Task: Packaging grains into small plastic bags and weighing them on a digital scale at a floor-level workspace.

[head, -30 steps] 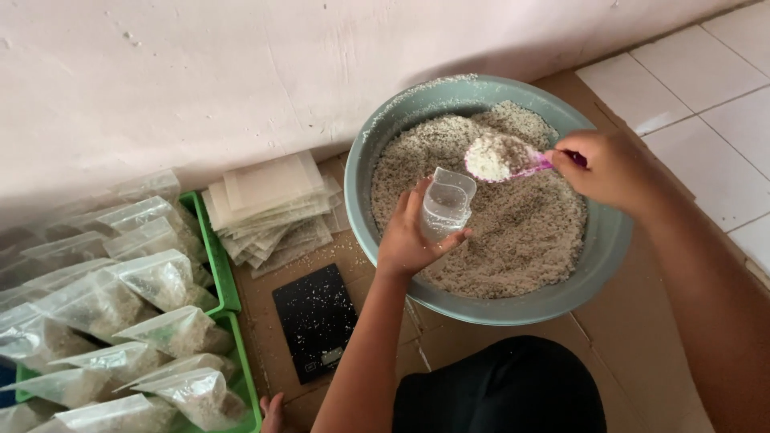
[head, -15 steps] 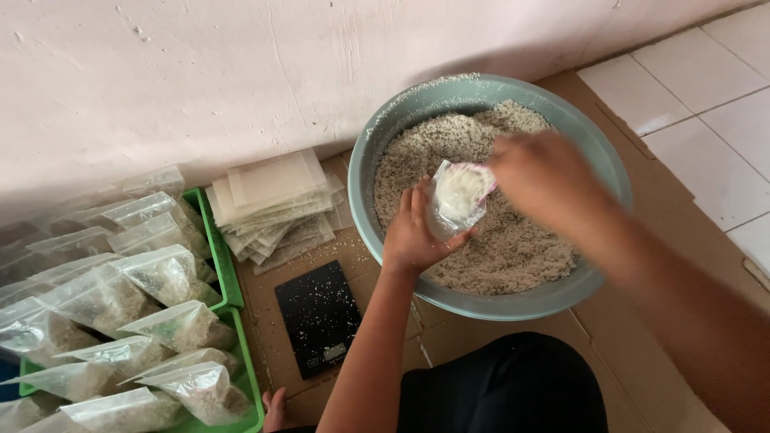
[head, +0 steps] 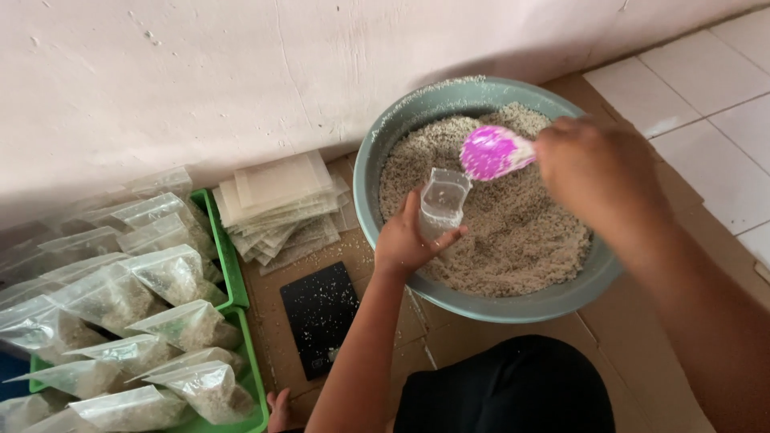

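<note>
We see the big grey bowl [head: 377, 172] of grain pushed up near the white wall [head: 241, 72], with open tiled floor [head: 706, 88] on the right. Our left hand [head: 405, 240] wraps its fingers around a small clear bag [head: 443, 204] above the grain. Our right hand [head: 597, 172] grips a pink scoop [head: 489, 152], tipped just beside the bag's mouth. Brown cardboard [head: 265, 281] lies underneath.

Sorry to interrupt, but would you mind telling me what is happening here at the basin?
A person is crouched over a grey-green basin of pale grain. The left hand holds a small clear bag open above the grain, while the right hand holds a pink scoop just beside it. To the left lie a stack of empty bags, a black scale and a green tray of filled bags.
</note>
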